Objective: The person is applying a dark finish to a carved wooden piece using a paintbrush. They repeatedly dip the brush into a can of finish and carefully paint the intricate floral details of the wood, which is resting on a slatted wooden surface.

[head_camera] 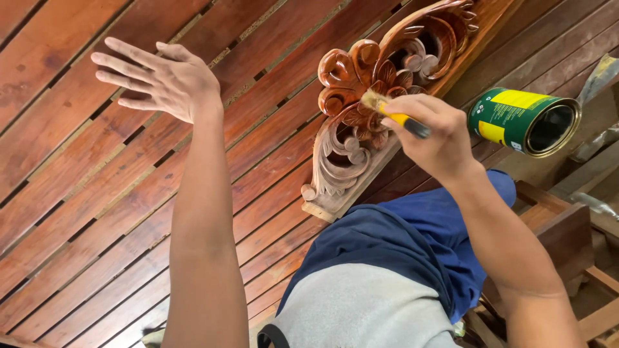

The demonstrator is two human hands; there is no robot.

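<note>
The carved wooden scroll ornament (361, 122) is a glossy reddish brown over its upper leaves and curls, fading to a paler, duller tan-brown at its lower scrolls and bare base edge. The slatted wooden surface (84, 193) beneath it is red-brown with darker grain streaks and dark gaps between the boards. The small brush (393, 115) has a yellow handle with a black end and pale straw-coloured bristles. The round metal tin (523, 120) is dark green with a yellow label panel, a brassy rim and a dark inside. The shorts (419, 238) are blue, the shirt (361, 309) light grey.
</note>
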